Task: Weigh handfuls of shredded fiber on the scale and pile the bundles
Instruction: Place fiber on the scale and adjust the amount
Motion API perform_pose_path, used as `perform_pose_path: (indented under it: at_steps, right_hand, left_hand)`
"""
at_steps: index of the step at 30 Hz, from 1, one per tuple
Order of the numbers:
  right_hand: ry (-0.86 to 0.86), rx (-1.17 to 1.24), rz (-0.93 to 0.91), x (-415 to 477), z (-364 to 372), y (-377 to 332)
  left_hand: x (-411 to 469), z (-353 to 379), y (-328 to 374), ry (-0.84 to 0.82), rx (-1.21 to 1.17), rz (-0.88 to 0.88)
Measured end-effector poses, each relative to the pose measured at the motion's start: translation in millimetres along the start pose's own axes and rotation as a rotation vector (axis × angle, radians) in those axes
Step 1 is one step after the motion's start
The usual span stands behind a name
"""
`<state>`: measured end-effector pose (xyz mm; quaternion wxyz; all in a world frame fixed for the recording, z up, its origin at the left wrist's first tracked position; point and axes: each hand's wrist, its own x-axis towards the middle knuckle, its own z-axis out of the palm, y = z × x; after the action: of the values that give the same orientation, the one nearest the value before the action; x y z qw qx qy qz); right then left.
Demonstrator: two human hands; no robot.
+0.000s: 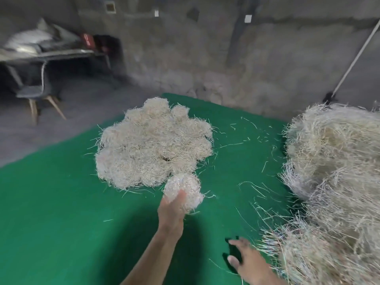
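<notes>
My left hand (171, 208) grips a rounded bundle of pale shredded fiber (184, 190), held just above the green mat at the near edge of the pile of bundles (152, 142). That pile is a flat cluster of several fiber balls in the middle of the mat. My right hand (246, 262) reaches low at the bottom right with fingers spread, touching a dark object (233, 254) beside the big heap of loose fiber (333, 182). The dark object is mostly hidden by the hand, so I cannot tell if it is the scale.
The green mat (61, 202) covers the floor, with stray strands scattered on it. A table (51, 54) with sacks and a chair (39, 95) stand at the far left. A white pole (357, 54) leans on the grey wall at right.
</notes>
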<state>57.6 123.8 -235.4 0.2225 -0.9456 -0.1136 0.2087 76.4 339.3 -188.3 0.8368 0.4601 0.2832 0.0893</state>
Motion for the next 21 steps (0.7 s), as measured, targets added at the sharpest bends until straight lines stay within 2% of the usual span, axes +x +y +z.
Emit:
perform_pose_path:
  at_steps: [2,4,7,9,10,11,13,15,17,18,21]
  right_hand:
    - [-0.023,-0.144,-0.012,9,13,7]
    - [0.036,-0.169,-0.05,8,24,16]
    - [0.173,-0.336,-0.165,9,21,16]
    - [0.255,-0.398,-0.173,5,18,7]
    - [0.212,-0.419,-0.167,6,19,6]
    - [0.149,-0.397,-0.122,7,16,5]
    - [0.047,-0.379,-0.049,6,8,2]
    - [0.1,-0.438,-0.097,7,9,0]
    - [0.106,-0.442,-0.093,8,8,-1]
    - [0.068,-0.45,-0.083,8,11,0]
    - [0.081,-0.397,-0.122,7,14,10]
  left_hand:
    - [37,-11,4,0.115,0.112,-0.025]
    - [69,-20,2,0.174,0.284,-0.056]
    - [105,-27,0,0.181,0.522,-0.013]
    - [119,-31,0,0.165,0.776,0.053]
    - [122,-32,1,0.183,0.931,0.09]
    - [125,-35,-1,0.24,1.058,0.148]
    - [124,-41,-6,0.379,1.111,0.368]
    - [114,-44,-16,0.431,1.049,0.681]
    - [104,-46,-32,0.327,1.117,0.839]
    - [101,-47,-41,0.232,1.21,0.849]
    - [107,-54,-59,0.016,1.418,0.723]
